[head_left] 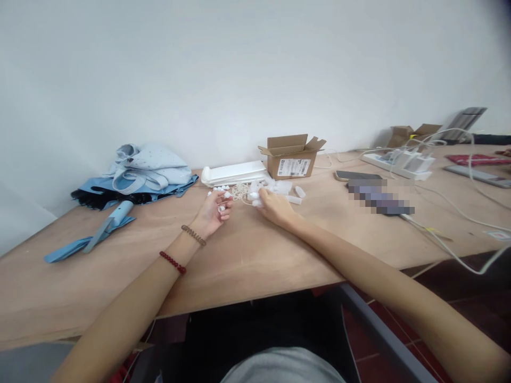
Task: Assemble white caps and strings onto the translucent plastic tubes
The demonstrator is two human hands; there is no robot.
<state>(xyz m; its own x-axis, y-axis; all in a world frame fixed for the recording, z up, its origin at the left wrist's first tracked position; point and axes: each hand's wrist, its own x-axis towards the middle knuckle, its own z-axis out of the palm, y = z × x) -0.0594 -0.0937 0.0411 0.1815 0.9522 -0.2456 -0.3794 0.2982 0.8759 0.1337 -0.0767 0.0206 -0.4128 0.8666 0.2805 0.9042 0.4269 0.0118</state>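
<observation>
My left hand (212, 213) is turned palm up over the table, its fingers curled around small white caps (222, 209). More white caps (221, 188) lie just behind its fingertips. My right hand (275, 206) is closed, fingers pointing left, at the edge of a heap of translucent white plastic pieces (281, 186). A small white piece (254, 196) shows at its fingertips; the rest of the grip is hidden. Between the hands lies a loose bundle of thin cream-coloured cords (240, 191).
Behind the heap stand an open cardboard box (293, 159) and a flat white packet (235, 173). At left lie a blue umbrella (115, 215) and a pale fabric bag (149, 167). Phones (358, 175), a power strip (399, 164) and trailing white cables (447, 247) occupy the right side.
</observation>
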